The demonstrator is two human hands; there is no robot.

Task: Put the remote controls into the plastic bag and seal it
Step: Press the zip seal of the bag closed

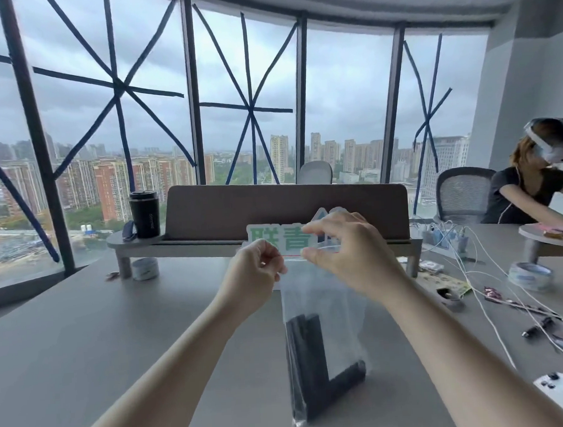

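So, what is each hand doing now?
Left hand: pinched shut on the plastic bag top edge.
Right hand: pinched shut on the same edge.

Taped windows [248,110], grey table [83,321]

Soft, even daylight from an overcast sky enters through the windows [251,94] beyond the hands [347,252], leaving only faint shadows on the surface [83,321]. Wide-angle distortion curves the window frames; the whole view is slightly soft.
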